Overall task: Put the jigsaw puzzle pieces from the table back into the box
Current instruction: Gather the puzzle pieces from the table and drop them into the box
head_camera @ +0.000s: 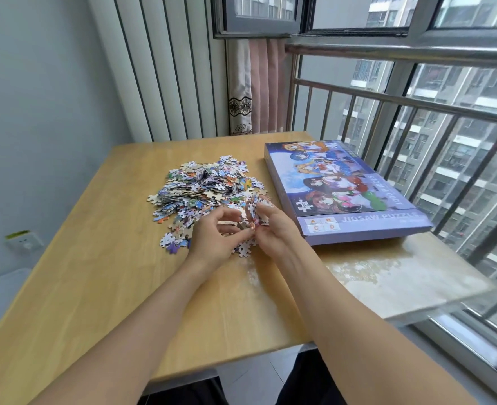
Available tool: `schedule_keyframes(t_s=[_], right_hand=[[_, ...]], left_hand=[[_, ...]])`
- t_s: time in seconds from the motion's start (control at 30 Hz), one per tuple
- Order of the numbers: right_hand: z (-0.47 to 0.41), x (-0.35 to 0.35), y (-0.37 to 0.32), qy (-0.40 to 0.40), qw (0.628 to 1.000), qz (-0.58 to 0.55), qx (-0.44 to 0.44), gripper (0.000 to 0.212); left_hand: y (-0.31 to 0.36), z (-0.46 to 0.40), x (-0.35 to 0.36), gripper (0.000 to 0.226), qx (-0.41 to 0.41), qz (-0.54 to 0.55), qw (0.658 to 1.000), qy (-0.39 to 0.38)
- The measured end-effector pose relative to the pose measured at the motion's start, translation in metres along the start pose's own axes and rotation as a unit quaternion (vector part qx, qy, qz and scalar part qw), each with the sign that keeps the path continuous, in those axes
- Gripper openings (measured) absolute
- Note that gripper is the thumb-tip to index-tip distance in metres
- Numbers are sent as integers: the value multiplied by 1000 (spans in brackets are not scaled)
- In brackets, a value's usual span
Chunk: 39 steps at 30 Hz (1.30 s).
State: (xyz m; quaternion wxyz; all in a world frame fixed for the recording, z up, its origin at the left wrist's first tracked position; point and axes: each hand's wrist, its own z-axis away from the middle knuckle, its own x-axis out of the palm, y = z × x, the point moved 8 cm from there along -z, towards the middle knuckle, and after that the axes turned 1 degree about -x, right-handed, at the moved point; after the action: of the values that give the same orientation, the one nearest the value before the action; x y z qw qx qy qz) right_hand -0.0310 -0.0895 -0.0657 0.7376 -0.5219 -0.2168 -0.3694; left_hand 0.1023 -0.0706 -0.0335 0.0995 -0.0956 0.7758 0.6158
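A person's left hand point(216, 233) and right hand point(272, 229) meet at the near edge of a heap of small, colourful cardboard jigsaw puzzle pieces point(203, 190) on a pale wooden table point(95, 287). Both hands curl their fingers around a small bunch of pieces held between them. The gathering step seems under way. The flat purple cardboard puzzle box point(343, 191) lies just right of the heap, apparently closed with its printed lid on, so it likely needs opening before any pieces go in. A metal window railing point(417, 112) stands behind the box.
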Motion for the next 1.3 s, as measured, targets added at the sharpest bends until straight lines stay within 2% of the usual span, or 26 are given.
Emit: schedule_keyframes(t_s=[0.13, 0.33, 0.4, 0.8, 0.93, 1.2, 1.3], right_hand=[[0, -4, 2, 16, 1000, 9, -11, 33], [-4, -8, -3, 8, 998, 10, -54, 30], [0, -7, -8, -1, 998, 10, -68, 30], [12, -7, -11, 3, 994, -16, -104, 27], [21, -5, -12, -10, 993, -29, -110, 30], [25, -6, 6, 10, 993, -109, -38, 21], [27, -9, 8, 38, 994, -101, -18, 22]], left_hand=[[9, 3, 4, 24, 50, -36, 998, 1], [10, 4, 11, 11, 46, -41, 998, 11], [9, 2, 11, 12, 49, -43, 998, 19], [-6, 2, 11, 16, -20, 6, 1000, 13], [-5, 4, 7, 10, -32, -4, 999, 29], [3, 9, 3, 9, -30, -61, 996, 64], [4, 9, -2, 19, -23, -58, 996, 68]])
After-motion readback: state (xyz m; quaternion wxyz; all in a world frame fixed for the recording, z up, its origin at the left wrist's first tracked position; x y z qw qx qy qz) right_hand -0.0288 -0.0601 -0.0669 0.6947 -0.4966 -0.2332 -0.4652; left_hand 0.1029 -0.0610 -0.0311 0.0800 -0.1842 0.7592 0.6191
